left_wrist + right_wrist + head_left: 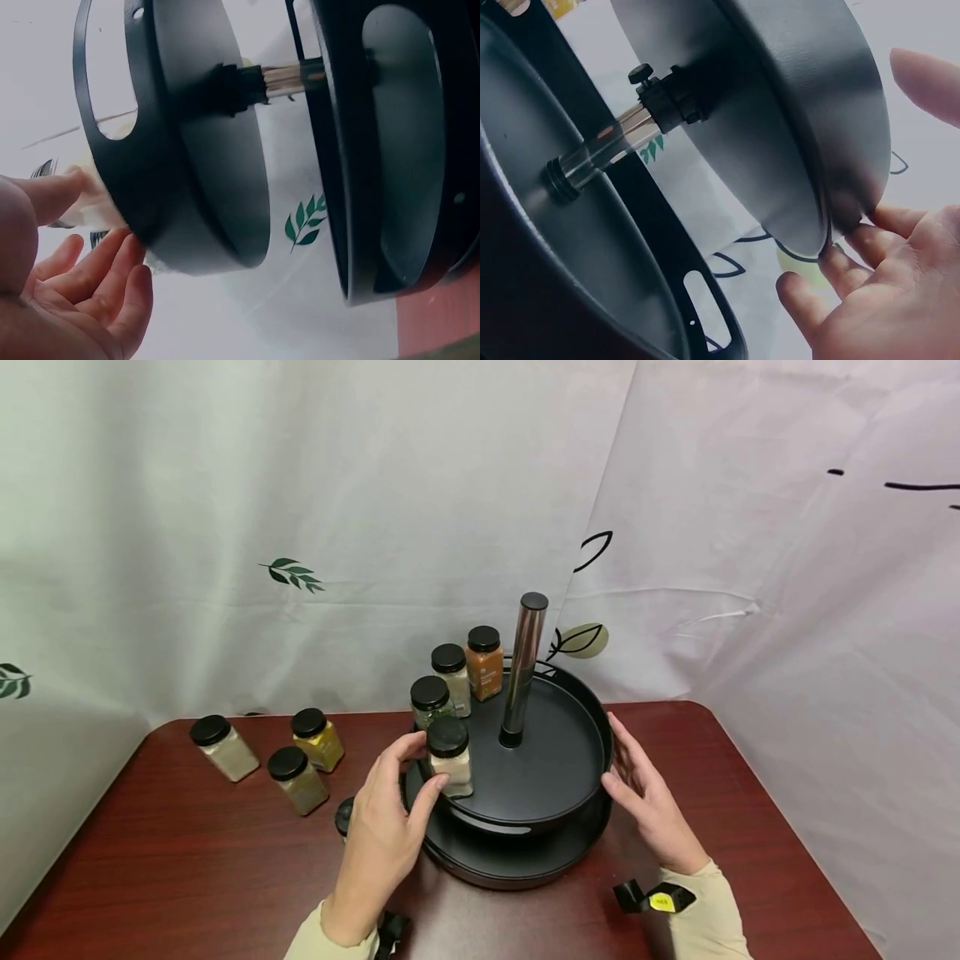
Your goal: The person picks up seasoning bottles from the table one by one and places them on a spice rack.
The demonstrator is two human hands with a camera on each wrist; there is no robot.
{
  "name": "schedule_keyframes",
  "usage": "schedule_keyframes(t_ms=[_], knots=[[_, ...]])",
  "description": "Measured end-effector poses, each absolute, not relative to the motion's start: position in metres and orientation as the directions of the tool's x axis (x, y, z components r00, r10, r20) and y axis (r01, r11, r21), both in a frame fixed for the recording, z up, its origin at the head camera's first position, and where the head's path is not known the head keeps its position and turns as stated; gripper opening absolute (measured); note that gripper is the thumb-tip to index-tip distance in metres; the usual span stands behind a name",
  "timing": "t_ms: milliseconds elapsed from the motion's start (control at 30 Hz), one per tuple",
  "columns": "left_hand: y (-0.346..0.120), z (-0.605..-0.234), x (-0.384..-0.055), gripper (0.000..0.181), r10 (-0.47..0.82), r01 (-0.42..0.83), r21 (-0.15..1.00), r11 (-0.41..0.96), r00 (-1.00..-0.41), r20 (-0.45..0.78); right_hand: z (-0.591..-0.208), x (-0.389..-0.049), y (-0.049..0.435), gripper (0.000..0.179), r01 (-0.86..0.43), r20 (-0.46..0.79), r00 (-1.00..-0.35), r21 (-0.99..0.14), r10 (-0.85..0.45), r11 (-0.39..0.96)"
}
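Observation:
A two-tier black turntable (555,760) with a metal centre post (522,672) stands on the table. A pale spice jar (452,768) with a black lid stands at the left edge of its upper tray. My left hand (386,827) is around that jar's side, thumb against its lower part; in the left wrist view the other fingertips (131,251) meet the tray rim. On the opposite side my right hand (648,797) touches the upper rim with loosely extended fingers. Behind the pale jar stand a green jar (431,710), another pale one (454,685) and an orange one (485,668).
On the table's left lie or stand a cream jar (231,756), a yellow jar (322,747) and a greyish jar (302,787). Another black-lidded jar (344,816) is partly hidden by my left hand. A white patterned cloth (420,485) hangs behind the red-brown table (150,868).

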State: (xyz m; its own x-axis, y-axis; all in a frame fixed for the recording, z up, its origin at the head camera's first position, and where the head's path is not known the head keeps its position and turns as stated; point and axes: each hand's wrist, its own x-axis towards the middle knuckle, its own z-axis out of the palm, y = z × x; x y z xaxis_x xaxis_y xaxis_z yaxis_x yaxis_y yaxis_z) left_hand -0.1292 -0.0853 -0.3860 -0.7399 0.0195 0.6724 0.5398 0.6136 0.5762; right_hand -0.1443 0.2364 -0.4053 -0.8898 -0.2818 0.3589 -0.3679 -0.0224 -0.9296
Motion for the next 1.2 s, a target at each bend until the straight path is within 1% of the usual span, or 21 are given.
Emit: schedule_keyframes(t_ms=[133,333,467,633,833,967,1100,1200], knots=[[-0.092,-0.381,-0.130,0.057,0.015,0.556,0.571,0.603,-0.724,0.689,-0.406,-0.146,0.237,0.059,-0.357,0.378,-0.871,-0.926,-0.314,-0.125],[-0.105,-0.373,-0.129,0.053,-0.007,0.562,0.575,0.595,-0.711,0.703,-0.407,-0.147,0.238,0.060,-0.363,0.387,-0.871,-0.922,-0.302,-0.133],[-0.116,-0.368,-0.129,0.050,-0.037,0.526,0.585,0.617,-0.723,0.689,-0.408,-0.147,0.239,0.062,-0.362,0.385,-0.875,-0.923,-0.293,-0.131],[-0.129,-0.363,-0.127,0.047,-0.084,0.425,0.619,0.660,-0.777,0.624,-0.409,-0.147,0.240,0.066,-0.352,0.365,-0.893,-0.931,-0.264,-0.094],[-0.143,-0.357,-0.124,0.041,-0.065,0.315,0.619,0.719,-0.857,0.511,-0.407,-0.146,0.241,0.071,-0.324,0.326,-0.914,-0.945,-0.240,-0.052],[-0.148,-0.352,-0.120,0.043,-0.080,0.177,0.610,0.772,-0.926,0.369,-0.407,-0.145,0.241,0.074,-0.317,0.316,-0.918,-0.948,-0.240,-0.038],[-0.153,-0.348,-0.117,0.056,-0.082,0.058,0.596,0.801,-0.975,0.204,-0.406,-0.145,0.241,0.076,-0.326,0.326,-0.912,-0.944,-0.250,-0.043],[-0.156,-0.347,-0.116,0.069,-0.059,0.014,0.580,0.815,-0.993,0.106,-0.407,-0.144,0.241,0.077,-0.329,0.329,-0.909,-0.943,-0.256,-0.046]])
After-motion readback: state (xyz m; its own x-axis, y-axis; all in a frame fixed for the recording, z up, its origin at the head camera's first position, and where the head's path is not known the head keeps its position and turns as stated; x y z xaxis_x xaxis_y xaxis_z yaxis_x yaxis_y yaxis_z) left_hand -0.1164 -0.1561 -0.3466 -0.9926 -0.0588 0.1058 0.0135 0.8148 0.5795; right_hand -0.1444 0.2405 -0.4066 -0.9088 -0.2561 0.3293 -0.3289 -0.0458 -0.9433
